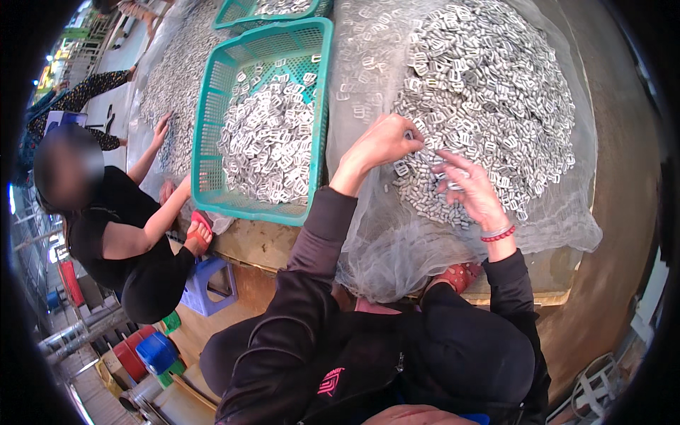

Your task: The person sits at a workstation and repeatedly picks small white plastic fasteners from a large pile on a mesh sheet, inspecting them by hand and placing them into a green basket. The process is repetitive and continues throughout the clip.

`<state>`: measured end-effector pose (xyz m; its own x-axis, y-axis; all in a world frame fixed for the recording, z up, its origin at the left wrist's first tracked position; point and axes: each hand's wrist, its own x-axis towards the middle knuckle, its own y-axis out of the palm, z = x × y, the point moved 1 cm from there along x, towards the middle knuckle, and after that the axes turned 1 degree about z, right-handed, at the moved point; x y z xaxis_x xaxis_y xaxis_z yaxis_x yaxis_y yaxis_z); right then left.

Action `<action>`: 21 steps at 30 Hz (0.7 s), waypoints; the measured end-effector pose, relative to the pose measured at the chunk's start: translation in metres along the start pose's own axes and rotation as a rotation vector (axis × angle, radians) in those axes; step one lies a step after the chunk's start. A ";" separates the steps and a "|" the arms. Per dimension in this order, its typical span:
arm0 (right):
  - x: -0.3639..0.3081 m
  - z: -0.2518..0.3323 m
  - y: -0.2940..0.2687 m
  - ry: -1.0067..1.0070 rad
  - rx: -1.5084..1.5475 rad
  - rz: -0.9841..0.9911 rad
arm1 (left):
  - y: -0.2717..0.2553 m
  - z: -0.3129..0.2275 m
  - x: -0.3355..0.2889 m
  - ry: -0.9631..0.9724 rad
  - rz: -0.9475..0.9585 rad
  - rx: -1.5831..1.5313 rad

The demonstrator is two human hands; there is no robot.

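Dark sleeves lead up to both hands at the near edge of the buckle heap [489,92] on the netted desk [609,212]. Left hand [382,142] pinches one buckle; right hand [471,188] lies half-open on loose ones, heap beyond the fingers.

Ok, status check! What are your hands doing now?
Left hand pinching small grey clips. Right hand flat on the pile. Green basket beside, nothing blocking.

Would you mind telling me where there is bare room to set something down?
Bare board lies between the green basket and the mesh sheet. Buckles crowd the mesh around both hands.
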<state>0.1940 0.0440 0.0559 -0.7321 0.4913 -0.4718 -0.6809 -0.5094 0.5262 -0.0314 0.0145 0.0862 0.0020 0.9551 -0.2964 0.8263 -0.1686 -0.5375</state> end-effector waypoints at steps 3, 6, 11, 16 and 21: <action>0.006 -0.012 0.010 -0.056 -0.104 -0.115 | 0.017 -0.005 0.002 0.070 -0.069 -0.095; 0.012 -0.014 0.004 -0.126 -0.097 -0.167 | 0.023 -0.008 0.005 -0.021 -0.057 -0.183; 0.007 -0.004 -0.004 -0.010 0.037 -0.168 | 0.026 -0.004 -0.003 -0.121 0.152 -0.422; 0.003 -0.002 -0.007 0.066 0.154 -0.066 | 0.036 0.002 -0.014 0.184 -0.020 -0.212; 0.011 -0.019 -0.023 0.184 0.478 -0.041 | 0.032 0.004 -0.019 0.279 -0.455 -0.452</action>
<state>0.2014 0.0477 0.0255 -0.7254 0.3500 -0.5927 -0.6561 -0.0911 0.7492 -0.0072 -0.0096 0.0719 -0.3058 0.9437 0.1264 0.9324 0.3237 -0.1608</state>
